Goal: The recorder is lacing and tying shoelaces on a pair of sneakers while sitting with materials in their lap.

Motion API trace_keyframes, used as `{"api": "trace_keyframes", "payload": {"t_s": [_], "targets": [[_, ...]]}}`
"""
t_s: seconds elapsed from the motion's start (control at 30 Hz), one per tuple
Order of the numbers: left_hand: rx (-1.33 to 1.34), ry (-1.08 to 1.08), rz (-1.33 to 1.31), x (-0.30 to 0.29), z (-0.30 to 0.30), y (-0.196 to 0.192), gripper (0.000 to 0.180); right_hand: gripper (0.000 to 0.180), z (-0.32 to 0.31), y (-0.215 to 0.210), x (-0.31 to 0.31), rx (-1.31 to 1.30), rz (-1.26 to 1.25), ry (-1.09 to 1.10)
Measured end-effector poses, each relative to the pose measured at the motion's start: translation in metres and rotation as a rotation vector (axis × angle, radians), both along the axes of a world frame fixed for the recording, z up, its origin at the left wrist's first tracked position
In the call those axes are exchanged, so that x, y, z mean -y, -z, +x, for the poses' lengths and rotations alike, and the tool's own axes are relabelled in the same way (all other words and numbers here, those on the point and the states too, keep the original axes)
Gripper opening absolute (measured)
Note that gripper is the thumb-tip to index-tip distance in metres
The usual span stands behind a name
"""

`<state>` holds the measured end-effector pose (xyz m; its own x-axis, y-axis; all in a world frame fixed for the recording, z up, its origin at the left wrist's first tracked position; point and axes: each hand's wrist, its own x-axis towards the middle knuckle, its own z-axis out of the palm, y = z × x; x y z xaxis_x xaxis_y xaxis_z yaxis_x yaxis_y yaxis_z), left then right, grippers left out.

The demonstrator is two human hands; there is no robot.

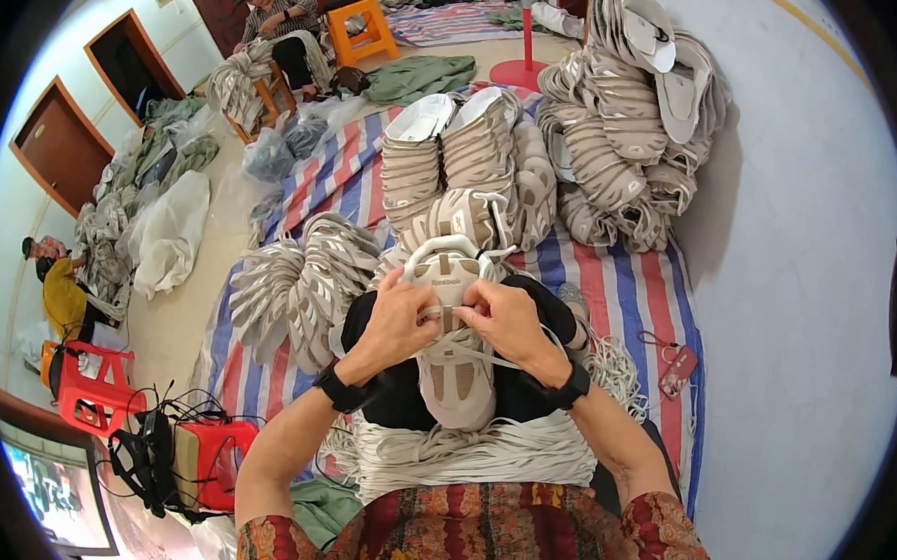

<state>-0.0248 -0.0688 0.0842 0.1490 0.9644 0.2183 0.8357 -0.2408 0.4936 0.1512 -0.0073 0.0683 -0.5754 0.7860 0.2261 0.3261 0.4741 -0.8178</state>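
Note:
A beige shoe upper (458,392) rests on my lap, its rounded toe toward me and its collar opening facing away. A pale flat shoelace (456,348) runs crosswise through its upper eyelets, with a loose length trailing to the right. My left hand (399,321) is closed at the left edge of the tongue, thumb and fingers pinching the lace. Opposite it, my right hand (510,321) also pinches the lace near the tongue. Both sets of fingertips partly hide the eyelets. Across my thighs lies a thick bundle of white laces (476,454).
Stacked shoe uppers (413,168) stand beyond my knees, with a fanned pile (303,284) on the left and a tall heap (626,118) against the right wall. A striped sheet (623,288) covers the floor. Red stools (98,390) stand left. Two people sit farther off.

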Motion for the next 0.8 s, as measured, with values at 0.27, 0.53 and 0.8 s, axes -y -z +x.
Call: {"api": "trace_keyframes", "payload": {"t_s": [0.27, 0.53, 0.8], "targets": [[-0.148, 0.24, 0.26, -0.001, -0.012, -0.007, 0.006, 0.012, -0.006, 0.002, -0.003, 0.074, 0.263, -0.064], [-0.095, 0.107, 0.494, 0.004, -0.007, -0.01, 0.004, 0.012, -0.009, -0.001, -0.002, 0.12, 0.476, -0.074], [-0.537, -0.657, 0.339, 0.108, -0.214, 0.004, 0.01, 0.012, 0.105, -0.008, -0.083, 0.376, 0.624, 0.585]]}}
